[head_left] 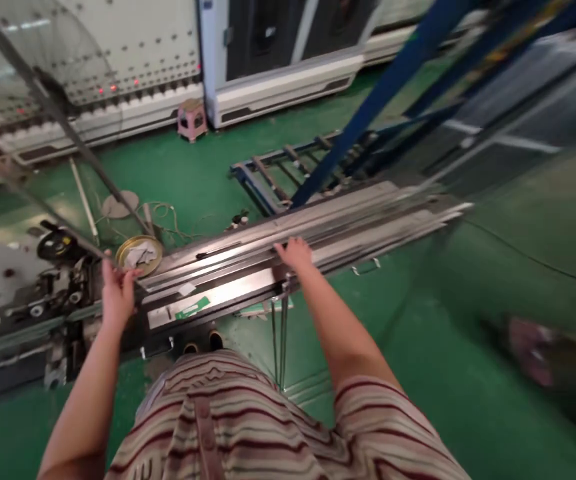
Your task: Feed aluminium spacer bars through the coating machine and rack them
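My left hand [117, 297] is raised at the left end of a long metal machine bed [233, 287], beside a slanting metal bar [68, 225]. Its thumb and fingers are apart; whether they touch the bar I cannot tell. Left of it sits a dark carriage [65, 283] with knobs and levers. Just behind is a round yellow-rimmed tin [157, 265] with crumpled white material inside. My right hand [297, 253] rests on the rails midway along the bed, thumb stretched out to the left, holding nothing visible. A green-and-white label [193, 307] lies on the near plate.
A blue frame [368, 113] slants behind the bed, by a low roller rack [273, 177]. A pink stool [191, 120] stands near white cabinets [288, 83]. Cables [168, 213] lie on the green floor. Thin metal rods [279, 347] hang below the bed's front edge.
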Tool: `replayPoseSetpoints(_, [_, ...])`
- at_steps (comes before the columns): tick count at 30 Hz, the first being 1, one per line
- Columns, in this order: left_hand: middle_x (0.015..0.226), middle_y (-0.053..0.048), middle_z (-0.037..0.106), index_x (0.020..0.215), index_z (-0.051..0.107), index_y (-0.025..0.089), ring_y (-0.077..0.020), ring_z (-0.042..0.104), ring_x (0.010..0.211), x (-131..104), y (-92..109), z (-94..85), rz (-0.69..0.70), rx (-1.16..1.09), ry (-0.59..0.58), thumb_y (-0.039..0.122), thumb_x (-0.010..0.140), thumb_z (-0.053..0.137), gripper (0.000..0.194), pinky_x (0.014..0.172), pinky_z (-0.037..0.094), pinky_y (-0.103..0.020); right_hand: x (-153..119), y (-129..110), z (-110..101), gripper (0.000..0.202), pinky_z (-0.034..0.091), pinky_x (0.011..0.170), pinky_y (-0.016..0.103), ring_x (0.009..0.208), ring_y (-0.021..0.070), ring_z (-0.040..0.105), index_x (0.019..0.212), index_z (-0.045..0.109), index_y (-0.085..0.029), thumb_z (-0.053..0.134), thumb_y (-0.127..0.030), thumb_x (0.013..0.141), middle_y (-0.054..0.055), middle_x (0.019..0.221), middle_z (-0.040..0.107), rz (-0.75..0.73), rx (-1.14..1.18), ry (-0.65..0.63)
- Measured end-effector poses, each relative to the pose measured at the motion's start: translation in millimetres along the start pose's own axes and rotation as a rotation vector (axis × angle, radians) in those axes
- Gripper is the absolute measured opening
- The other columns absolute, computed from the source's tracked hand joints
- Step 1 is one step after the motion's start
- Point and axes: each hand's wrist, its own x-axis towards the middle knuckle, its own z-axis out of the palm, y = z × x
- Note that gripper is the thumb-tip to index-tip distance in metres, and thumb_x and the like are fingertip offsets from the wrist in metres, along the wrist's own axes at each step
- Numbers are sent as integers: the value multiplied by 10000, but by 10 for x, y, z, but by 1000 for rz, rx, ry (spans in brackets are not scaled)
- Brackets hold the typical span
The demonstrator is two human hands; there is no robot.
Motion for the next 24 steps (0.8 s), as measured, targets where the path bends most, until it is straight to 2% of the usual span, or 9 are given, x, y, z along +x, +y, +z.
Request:
replayPoseSetpoints(4, [974,-105,702,1546,151,181,-208,706,965,75,-123,364,4,-118,-32,354,977,471,675,956,521,-387,319,169,109,691,378,1039,550,1302,398,435,1350,508,-35,369,-589,961,282,1401,461,58,-9,-50])
replayPoseSetpoints(8, [1009,-103,665,1533,190,206,-196,704,961,59,-59,625,21,-198,-49,349,987,452,622,937,532,-362,483,265,74,696,351,1052,577,1331,402,394,1363,505,-18,368,-570,963,299,1424,431,121,-34,-64])
replayPoseSetpoints(12, [988,-94,650,1522,225,197,-186,696,961,30,65,820,17,-228,-39,347,990,448,596,886,548,-323,651,370,-10,686,330,1043,563,1319,396,407,1323,569,-12,366,-562,968,319,1383,470,150,-91,-118])
replayPoseSetpoints(15, [994,-99,655,1524,232,205,-188,695,967,-3,43,864,-9,-222,-37,331,993,443,584,880,549,-322,738,395,-31,667,352,1002,527,1287,399,452,1269,628,-19,363,-553,971,324,1311,536,150,-152,-177])
replayPoseSetpoints(17, [989,-98,664,1523,229,207,-188,696,959,-32,-59,790,-28,-190,-13,323,996,436,578,892,545,-333,716,322,-7,664,395,949,474,1230,385,519,1232,658,-20,358,-553,975,309,1240,595,120,-194,-214])
replayPoseSetpoints(19, [965,-97,678,1526,214,194,-187,695,949,-69,-221,615,-49,-134,34,316,998,431,584,917,534,-346,603,160,50,660,430,884,434,1156,370,584,1188,687,-27,361,-560,975,288,1156,645,66,-245,-240])
replayPoseSetpoints(24, [916,-81,684,1549,143,182,-180,691,918,-193,-734,-124,-91,-33,105,292,999,420,625,936,520,-350,18,-487,256,693,466,823,444,1026,391,650,1055,729,-21,356,-598,963,262,1005,686,-111,-363,-170])
